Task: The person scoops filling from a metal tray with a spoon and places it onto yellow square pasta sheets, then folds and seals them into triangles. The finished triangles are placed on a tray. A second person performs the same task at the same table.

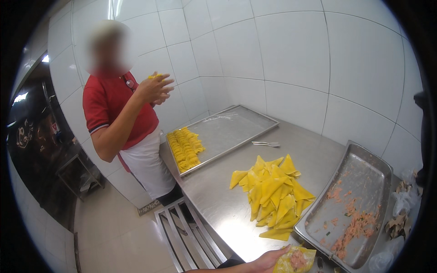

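At the lower edge my left hand [268, 260] holds a yellow dough wrapper [311, 259]. A lump of pinkish filling [298, 260] sits on the wrapper. My fingers are partly hidden under the dough. Just beyond lies a loose heap of yellow wrappers [273, 191], many of them triangular, on the steel table [218, 204]. To its right a deep metal pan [314, 227] contains scattered pinkish filling with green bits. No part of my right hand shows.
A shallow metal tray [227, 132] at the back carries rows of folded yellow dumplings [184, 148] on its left side. Near it lies a fork [266, 144]. Across the table's left corner stands a co-worker [127, 113] in red, holding yellow dough. A slatted metal stool [189, 236] adjoins the table.
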`<state>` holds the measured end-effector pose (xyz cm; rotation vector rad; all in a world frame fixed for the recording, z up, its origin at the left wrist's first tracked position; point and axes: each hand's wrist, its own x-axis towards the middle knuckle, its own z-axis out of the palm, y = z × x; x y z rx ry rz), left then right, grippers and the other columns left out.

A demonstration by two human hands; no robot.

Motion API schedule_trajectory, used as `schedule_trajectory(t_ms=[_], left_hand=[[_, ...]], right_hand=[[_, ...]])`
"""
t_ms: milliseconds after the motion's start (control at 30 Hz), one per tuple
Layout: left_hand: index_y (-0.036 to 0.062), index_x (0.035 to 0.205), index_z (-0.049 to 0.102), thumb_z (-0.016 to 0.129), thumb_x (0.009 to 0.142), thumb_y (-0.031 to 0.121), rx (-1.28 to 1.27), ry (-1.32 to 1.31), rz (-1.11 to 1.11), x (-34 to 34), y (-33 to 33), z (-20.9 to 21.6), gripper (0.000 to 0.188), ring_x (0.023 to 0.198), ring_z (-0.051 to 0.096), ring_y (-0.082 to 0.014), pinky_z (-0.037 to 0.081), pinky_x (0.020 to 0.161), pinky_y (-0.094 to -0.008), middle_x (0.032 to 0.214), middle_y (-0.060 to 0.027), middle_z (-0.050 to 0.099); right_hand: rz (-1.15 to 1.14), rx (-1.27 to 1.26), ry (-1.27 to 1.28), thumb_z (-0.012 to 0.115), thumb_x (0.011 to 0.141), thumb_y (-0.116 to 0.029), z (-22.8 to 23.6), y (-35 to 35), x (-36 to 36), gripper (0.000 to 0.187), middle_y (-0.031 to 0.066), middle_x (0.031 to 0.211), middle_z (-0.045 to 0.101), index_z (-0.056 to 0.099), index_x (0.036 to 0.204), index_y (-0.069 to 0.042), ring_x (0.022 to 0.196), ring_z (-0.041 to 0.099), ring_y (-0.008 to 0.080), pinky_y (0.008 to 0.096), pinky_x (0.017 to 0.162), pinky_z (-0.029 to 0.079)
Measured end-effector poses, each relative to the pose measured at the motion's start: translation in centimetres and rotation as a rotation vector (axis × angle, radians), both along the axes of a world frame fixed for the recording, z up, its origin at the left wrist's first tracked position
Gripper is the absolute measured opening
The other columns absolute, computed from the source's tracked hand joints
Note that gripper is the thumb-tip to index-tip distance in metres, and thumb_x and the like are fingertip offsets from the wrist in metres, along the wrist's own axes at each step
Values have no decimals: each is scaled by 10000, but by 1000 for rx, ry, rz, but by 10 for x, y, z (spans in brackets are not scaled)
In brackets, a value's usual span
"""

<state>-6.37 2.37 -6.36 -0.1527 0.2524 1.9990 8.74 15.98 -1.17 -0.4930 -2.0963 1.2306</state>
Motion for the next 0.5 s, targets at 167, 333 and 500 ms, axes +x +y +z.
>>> schedule_trajectory(t_ms=[167,333,500], left_hand=[[-65,1343,531,444,1057,398,-42,29,3,1,1,5,551,1141,646,-331,477,1048,-462,1264,-205,650],[-60,1356,521,430,1061,397,-17,48,14,0,1,4,552,1158,639,-336,469,1059,-470,1290,-213,637],[-52,1356,524,431,1061,391,-2,26,10,2,1,8,540,1147,641,-327,475,1046,-465,1279,-208,640]], right_hand=[[0,-36,-10,547,1034,-191,0,-1,1,281,70,811,597,614,1127,65,695,533,164,292,639,467],[-6,-66,-43,550,1035,-204,-2,1,3,298,93,873,618,610,1132,72,741,549,184,307,684,482],[-1,-4,-59,551,1030,-197,6,2,2,297,156,962,646,613,1129,76,820,591,242,349,771,500]])
